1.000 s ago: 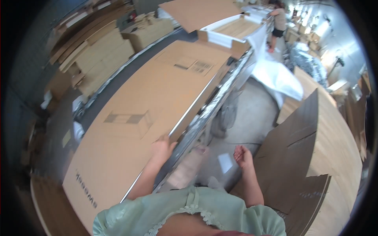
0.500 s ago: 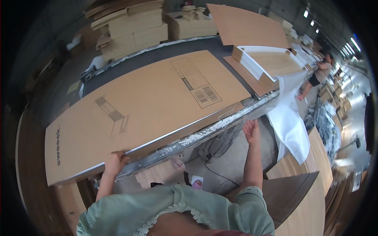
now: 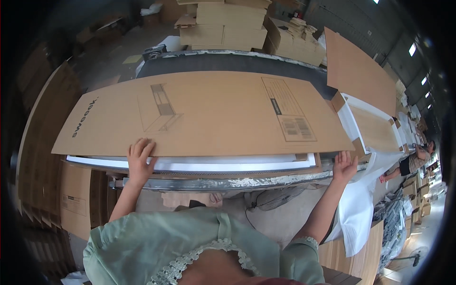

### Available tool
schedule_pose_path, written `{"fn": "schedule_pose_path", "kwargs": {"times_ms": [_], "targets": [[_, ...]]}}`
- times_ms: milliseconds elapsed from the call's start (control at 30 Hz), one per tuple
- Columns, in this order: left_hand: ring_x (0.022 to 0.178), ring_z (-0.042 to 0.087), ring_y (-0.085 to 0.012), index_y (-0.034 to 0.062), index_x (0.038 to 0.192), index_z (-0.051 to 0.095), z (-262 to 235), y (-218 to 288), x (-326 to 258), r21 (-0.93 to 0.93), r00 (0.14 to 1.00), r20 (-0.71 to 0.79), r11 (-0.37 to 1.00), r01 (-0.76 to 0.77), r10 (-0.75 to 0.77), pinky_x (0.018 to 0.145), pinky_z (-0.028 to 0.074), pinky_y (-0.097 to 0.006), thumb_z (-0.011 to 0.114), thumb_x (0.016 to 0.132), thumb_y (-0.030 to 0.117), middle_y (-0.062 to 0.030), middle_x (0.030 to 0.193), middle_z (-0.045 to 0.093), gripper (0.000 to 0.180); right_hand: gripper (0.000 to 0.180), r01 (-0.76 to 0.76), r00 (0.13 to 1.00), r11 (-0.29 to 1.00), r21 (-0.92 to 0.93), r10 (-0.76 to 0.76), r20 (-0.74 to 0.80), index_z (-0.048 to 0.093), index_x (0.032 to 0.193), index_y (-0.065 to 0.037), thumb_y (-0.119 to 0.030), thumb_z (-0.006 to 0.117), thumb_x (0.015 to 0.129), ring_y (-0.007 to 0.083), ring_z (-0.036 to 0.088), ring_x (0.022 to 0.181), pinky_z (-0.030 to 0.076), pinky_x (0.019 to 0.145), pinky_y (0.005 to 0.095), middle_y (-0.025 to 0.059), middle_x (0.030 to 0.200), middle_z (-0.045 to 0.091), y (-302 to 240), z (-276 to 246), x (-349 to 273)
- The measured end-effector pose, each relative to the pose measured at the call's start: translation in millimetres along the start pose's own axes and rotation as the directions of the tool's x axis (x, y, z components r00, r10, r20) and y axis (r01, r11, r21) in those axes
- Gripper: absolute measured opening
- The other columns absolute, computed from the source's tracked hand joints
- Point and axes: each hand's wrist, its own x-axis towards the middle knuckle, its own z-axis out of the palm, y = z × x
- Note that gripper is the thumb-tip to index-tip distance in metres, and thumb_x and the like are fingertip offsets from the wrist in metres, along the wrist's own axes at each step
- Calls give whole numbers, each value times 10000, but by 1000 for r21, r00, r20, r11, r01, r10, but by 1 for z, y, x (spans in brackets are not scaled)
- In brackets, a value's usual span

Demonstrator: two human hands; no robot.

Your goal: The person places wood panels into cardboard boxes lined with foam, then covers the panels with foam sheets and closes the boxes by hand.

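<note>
Reading the lid as laid over most of the box but not closed: along the near side a gap is showing, with white lining running almost the whole length below the lid's edge. The box is lying lengthwise on the conveyor, just behind the near rail. Our left hand is resting at the near edge, left of middle, fingers partly spread on top, thumb hanging lower. Our right hand is sitting at the near right corner, loosely curled, part open. We are not managing to tell whether either of the hands is gripping. By our judgement the covering is mostly done; closure along the near edge is lacking. Just beside the right end, a second box is lying open, its flap standing raised, a panel showing inside.
</note>
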Motion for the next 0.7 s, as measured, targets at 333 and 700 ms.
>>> {"fn": "schedule_pose_path", "kwargs": {"times_ms": [333,700], "targets": [[1253,366,-314,145,1117,595,20,-56,284,354,373,-792,861,-365,483,1022,328,-384,716,779,164,-128,1261,484,360,399,200,979,906,-374,-203,32,473,1227,2,-276,472,941,218,585,1013,450,880,312,135,1168,578,57,84,-90],[1257,336,-409,159,1388,291,337,-179,380,310,820,-177,822,-479,544,956,369,-525,450,904,420,-208,1407,304,572,361,-6,856,291,-957,-494,-156,542,1167,-58,-204,622,847,199,566,930,475,748,299,137,1083,583,162,34,-245]]}}
